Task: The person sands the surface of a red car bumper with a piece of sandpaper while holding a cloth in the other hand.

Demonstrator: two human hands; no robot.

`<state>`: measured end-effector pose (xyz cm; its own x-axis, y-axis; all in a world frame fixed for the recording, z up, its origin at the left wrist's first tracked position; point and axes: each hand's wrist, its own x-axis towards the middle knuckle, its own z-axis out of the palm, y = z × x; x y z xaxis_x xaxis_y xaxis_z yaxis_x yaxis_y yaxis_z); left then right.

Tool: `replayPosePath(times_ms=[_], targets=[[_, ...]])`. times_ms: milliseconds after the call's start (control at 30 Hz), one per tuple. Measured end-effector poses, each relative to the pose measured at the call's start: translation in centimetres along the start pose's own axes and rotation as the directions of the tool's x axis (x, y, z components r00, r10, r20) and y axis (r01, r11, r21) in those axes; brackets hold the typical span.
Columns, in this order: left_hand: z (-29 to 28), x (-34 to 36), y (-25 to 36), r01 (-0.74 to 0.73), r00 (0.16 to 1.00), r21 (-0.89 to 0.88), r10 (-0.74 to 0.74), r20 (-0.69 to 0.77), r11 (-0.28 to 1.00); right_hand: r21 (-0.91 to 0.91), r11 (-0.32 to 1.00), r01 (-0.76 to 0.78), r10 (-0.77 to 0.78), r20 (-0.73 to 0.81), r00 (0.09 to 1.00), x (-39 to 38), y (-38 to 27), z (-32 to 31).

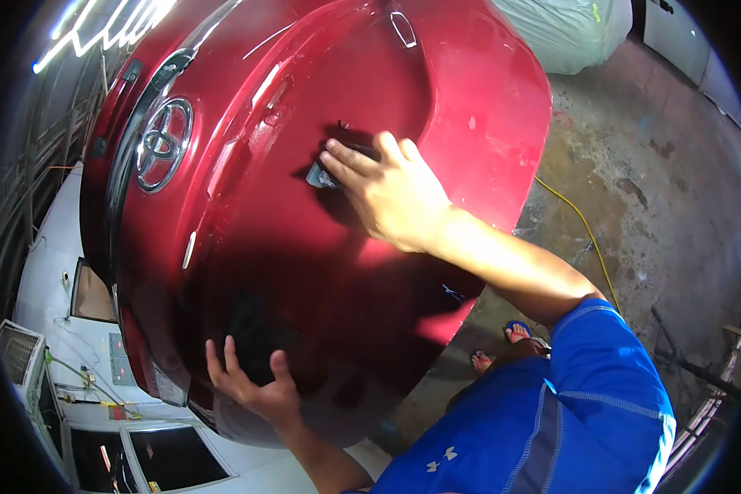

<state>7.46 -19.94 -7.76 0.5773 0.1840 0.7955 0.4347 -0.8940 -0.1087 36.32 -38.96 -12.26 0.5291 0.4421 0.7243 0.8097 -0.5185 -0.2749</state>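
A glossy, deep red car body panel (486, 99) fills the middle, smooth and curved, with bright glare on its upper half and deep shadow on its lower half. Its long axis runs from top to bottom, bowing outward at the left, where it meets a chrome oval emblem (165, 145) and a shiny dark trim strip. Creases with broken, pale highlights follow the same line. The right edge sweeps in a rounded curve above the floor.

On the panel's bright upper half, well inside the right edge, the right hand (399, 193) lies palm down. Two fingers stretch together toward the emblem side and the other two are bent; the thumb is hidden. Under the fingertips is a small, thin grey piece (317, 175), its pale, crumpled-looking corner pointing toward the panel's left edge. The hand covers the rest, so its full shape and long axis cannot be told.

Near the panel's lower left edge, the left hand (263, 395) is spread wide and holds nothing visible; whether it touches the paint is unclear.

The person wears a smooth blue shirt (609, 379) with pale stitching. Beyond the right edge, a thin yellow cable (584, 221) curves over a rough, stained concrete floor (642, 239).
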Motion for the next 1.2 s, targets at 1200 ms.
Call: replayPosePath(times_ms=[1200], targets=[[17.3,18.1,20.3,-0.477,0.873,-0.019,0.477,0.099,0.878,0.215,0.934,-0.285,0.277,0.065,0.959,-9.4,5.7,-8.3]])
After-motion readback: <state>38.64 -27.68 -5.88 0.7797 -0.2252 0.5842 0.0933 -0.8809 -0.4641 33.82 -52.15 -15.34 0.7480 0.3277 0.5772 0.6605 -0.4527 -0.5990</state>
